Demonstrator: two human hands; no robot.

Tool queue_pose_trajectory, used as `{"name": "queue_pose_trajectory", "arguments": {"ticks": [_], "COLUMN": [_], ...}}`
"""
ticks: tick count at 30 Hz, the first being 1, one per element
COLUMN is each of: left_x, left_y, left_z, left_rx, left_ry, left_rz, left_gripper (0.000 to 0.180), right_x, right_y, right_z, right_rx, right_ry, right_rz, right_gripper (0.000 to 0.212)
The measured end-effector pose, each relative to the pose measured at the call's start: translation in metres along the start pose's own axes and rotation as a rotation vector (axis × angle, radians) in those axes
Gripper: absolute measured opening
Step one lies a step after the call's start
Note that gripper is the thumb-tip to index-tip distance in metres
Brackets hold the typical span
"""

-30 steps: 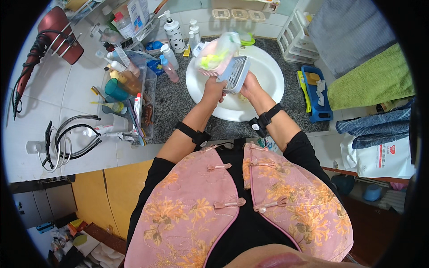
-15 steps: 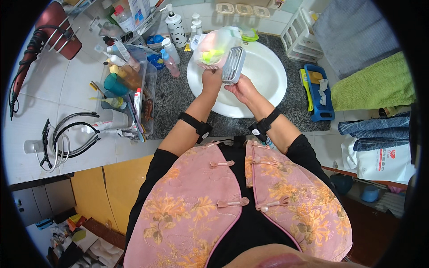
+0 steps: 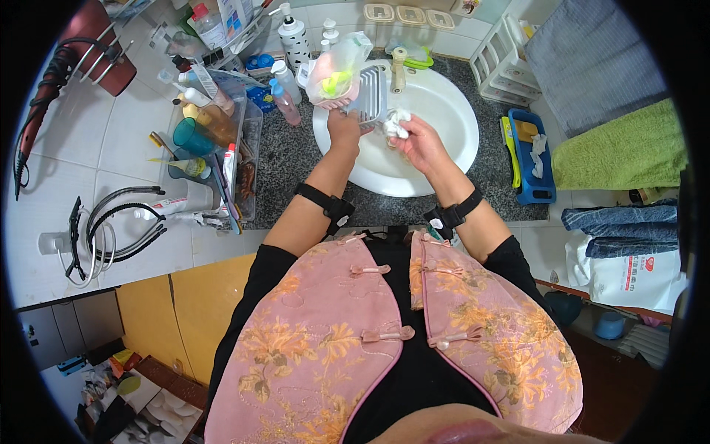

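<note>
Wad of crumpled white material (image 3: 399, 122) sits pinched in the nearly closed right hand (image 3: 420, 144), upper centre; the partly hidden left hand (image 3: 344, 132) curls round a slatted grey rack (image 3: 371, 92) and pink basket (image 3: 336, 102), above the glossy oval basin (image 3: 447, 133).

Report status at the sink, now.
Left hand holding slatted grey rack, pink basket alongside. Right hand gripping crumpled white wad over sink. Faucet at sink's back.
</note>
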State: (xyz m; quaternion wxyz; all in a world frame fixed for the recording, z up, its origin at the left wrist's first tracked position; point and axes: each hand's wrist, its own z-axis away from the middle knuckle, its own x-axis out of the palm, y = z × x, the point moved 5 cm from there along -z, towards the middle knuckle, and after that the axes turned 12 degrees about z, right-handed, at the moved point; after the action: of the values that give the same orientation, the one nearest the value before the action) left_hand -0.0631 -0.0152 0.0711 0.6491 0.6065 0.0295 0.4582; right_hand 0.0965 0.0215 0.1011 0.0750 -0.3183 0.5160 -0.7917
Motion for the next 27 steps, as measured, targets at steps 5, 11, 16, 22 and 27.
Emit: {"name": "queue_pose_trajectory", "arguments": {"ticks": [5,11,16,22,27], "left_x": [0.003,-0.004,-0.014,-0.013,-0.006], "left_y": [0.005,-0.002,-0.002,0.001,0.012], "left_z": [0.005,0.008,0.008,0.018,0.036], "left_rx": [-0.191,-0.24,-0.302,-0.369,-0.385], "left_ry": [-0.049,-0.09,-0.044,-0.105,-0.223], "left_rz": [0.029,0.039,0.071,0.033,-0.01], "left_gripper": [0.039,0.043,0.045,0.046,0.045], "right_x": [0.0,0.033,0.056,0.038,0.001], "right_y": [-0.05,-0.051,-0.031,-0.055,-0.072], "right_z": [-0.013,-0.008,0.021,-0.009,-0.051], "right_rx": [-0.43,-0.818,-0.834,-0.966,-0.753], "right_ry": [0.122,0.152,0.02,0.242,0.361], "right_rz": [0.504,1.13,1.188,1.234,1.152], "right_gripper": [0.024,0.016,0.017,0.015,0.018]}}
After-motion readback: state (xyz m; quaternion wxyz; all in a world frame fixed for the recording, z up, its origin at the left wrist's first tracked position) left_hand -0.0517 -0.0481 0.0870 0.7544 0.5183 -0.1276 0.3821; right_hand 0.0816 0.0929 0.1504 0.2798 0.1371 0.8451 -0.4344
